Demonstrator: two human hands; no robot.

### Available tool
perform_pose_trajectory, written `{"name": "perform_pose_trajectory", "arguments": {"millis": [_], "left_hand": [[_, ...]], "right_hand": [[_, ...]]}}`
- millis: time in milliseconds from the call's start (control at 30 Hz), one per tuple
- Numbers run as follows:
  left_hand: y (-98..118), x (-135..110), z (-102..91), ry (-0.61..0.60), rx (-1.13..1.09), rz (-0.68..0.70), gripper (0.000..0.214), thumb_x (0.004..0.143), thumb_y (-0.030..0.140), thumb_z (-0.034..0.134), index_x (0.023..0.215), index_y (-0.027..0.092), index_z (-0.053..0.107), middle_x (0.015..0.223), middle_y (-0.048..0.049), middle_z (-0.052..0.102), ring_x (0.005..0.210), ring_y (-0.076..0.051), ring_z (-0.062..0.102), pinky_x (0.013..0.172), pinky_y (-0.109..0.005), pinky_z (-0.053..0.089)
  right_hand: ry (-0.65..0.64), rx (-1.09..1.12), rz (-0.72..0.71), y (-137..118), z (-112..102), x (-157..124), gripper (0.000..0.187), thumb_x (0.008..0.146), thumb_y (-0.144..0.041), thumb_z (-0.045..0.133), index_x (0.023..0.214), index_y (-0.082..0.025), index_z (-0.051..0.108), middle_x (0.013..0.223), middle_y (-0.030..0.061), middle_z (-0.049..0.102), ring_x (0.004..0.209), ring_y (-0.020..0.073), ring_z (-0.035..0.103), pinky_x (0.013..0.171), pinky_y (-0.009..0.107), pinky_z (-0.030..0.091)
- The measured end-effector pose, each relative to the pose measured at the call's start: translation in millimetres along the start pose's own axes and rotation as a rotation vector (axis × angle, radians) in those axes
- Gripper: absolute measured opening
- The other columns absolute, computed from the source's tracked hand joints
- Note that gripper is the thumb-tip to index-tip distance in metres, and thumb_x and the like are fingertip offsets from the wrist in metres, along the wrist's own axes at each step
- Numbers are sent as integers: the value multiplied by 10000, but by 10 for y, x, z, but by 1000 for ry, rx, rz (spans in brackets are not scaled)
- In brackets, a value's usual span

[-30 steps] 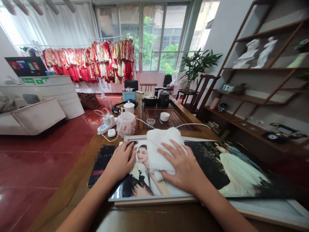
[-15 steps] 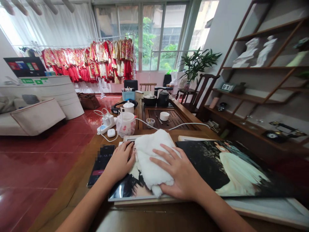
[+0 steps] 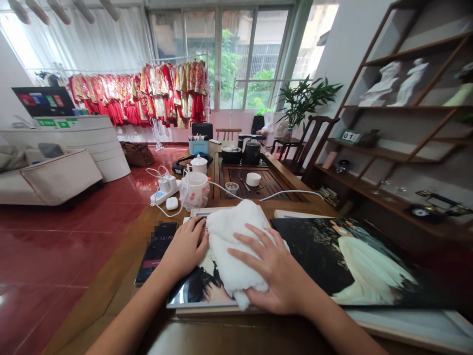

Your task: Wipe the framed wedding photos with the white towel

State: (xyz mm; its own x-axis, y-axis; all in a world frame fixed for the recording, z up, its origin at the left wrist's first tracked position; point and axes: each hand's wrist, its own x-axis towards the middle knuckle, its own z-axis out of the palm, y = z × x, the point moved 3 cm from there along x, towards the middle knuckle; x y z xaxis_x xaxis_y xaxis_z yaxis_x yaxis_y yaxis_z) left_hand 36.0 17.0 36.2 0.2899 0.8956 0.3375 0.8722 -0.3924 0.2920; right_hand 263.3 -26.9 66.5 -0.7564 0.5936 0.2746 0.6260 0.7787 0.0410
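Note:
A folded white terry towel (image 3: pixel 234 251) lies on a large glossy wedding photo print (image 3: pixel 369 266) in a pale frame (image 3: pixel 207 306). My right hand (image 3: pixel 275 271) presses flat on the towel, fingers spread. My left hand (image 3: pixel 186 249) rests on the print, its fingertips against the towel's left edge, and holds nothing. The towel hides the middle of the print. A black smartphone (image 3: pixel 155 252) lies on the wooden table (image 3: pixel 125 291) just left of my left hand, its screen lit.
Beyond the print stand a white power strip with cables, a floral-covered jug, a white teapot, a wooden tea tray, and a black kettle. Red tiled floor lies left of the table. A wooden chair and shelves with figurines stand to the right.
The towel has slid left and toward me under my right hand, and now covers more of the print's left part. My left hand has barely moved.

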Motion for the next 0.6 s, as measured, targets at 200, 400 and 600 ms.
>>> {"name": "perform_pose_trajectory", "arguments": {"millis": [200, 400, 600], "left_hand": [[-1, -2, 4, -2, -1, 8, 402, 970, 286, 420, 1330, 134, 517, 1386, -142, 500, 1278, -287, 479, 1088, -456, 380], [-19, -5, 27, 1, 5, -28, 432, 978, 332, 419, 1351, 133, 504, 1405, -138, 494, 1315, -287, 450, 1106, -449, 359], [-13, -2, 25, 6, 6, -23, 431, 979, 329, 416, 1349, 126, 505, 1400, -141, 500, 1307, -287, 459, 1101, -454, 364]], "right_hand": [[-20, 14, 40, 23, -11, 8, 687, 740, -470, 587, 1398, -328, 448, 1504, 38, 402, 1404, 338, 239, 1059, 577, 160], [45, -48, 241, 178, 13, 4, 575, 796, -436, 545, 1359, -324, 509, 1464, 36, 460, 1374, 347, 294, 1034, 582, 221], [59, -85, 226, 209, 29, -4, 560, 831, -450, 526, 1372, -307, 505, 1465, 70, 453, 1373, 384, 274, 1024, 618, 216]]}}
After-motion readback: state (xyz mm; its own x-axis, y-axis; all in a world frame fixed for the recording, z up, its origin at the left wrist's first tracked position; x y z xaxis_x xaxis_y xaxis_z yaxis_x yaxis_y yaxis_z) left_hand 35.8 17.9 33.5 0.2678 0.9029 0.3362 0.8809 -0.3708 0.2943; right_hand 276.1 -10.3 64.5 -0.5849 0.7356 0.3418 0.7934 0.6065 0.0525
